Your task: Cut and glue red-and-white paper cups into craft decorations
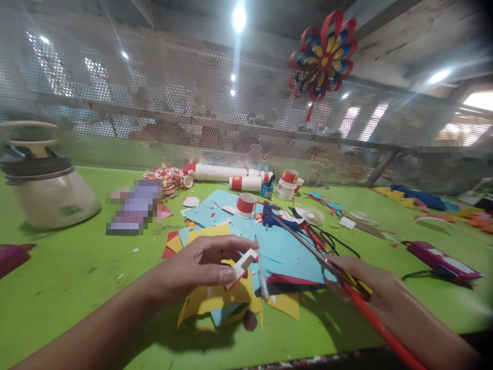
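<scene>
My left hand [210, 262] pinches a small folded white paper piece [243, 267] with red edges between thumb and fingers. In my right hand [373, 288] are scissors [304, 241], their long blades pointing up and left over the blue paper [285, 252]. A red band [379, 324] runs from beside the scissor handles towards the bottom edge; what it belongs to I cannot make out. Just right of my left fingers lies a clear pen [262, 272]. Yellow paper scraps [219, 303] are under my left hand. Beyond them stands a red and white paper cup [246, 205].
A blue glue gun [275, 218] lies by a white tape roll [310, 216] and dark cords. Behind are stacked cups [246, 183] and a blue bottle [267, 190]. A spray bottle [50, 192] stands left, a purple device [442, 259] right. A paper flower [324, 59] hangs above.
</scene>
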The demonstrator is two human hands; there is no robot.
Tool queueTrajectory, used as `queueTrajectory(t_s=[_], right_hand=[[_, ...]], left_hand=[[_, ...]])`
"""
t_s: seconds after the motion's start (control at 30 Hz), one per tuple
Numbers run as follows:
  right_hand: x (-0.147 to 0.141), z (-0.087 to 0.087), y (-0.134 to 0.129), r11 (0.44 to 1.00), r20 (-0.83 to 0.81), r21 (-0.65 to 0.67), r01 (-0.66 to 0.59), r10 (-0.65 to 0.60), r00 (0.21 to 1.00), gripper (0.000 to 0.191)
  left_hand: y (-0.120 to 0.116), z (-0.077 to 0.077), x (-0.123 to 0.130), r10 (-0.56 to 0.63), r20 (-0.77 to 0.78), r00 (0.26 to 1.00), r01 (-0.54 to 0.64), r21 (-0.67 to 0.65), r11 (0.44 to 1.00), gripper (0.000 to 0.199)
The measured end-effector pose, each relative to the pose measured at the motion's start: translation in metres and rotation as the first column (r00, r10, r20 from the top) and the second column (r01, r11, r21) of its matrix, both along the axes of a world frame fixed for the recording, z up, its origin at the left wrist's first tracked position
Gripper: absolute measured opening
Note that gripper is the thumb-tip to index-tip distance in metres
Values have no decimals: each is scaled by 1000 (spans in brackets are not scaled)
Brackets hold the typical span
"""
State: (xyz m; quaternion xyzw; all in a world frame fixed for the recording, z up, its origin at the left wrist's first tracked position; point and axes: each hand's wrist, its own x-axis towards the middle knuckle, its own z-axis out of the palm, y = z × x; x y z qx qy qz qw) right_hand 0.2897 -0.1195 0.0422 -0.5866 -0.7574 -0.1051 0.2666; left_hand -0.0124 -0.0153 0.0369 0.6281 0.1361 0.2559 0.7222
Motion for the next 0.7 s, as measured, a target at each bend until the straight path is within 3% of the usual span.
queueTrajectory(t_s=[0.2,0.37,0.53,0.7], right_hand=[[-6,-9,-16,995,36,-63,-76,78,996,23],[-7,-27,-30,994,134,-39,-102,106,985,43],[-16,-33,-34,994,45,-48,-102,104,994,47],[-14,-30,-30,992,46,-61,-112,115,992,46]], left_hand=[[1,0,2,70,4,998,-70,109,992,41],[1,-2,6,142,33,989,-146,154,977,39],[0,-4,7,219,54,974,-225,206,952,41],[0,-4,7,264,-23,964,-258,142,956,50]])
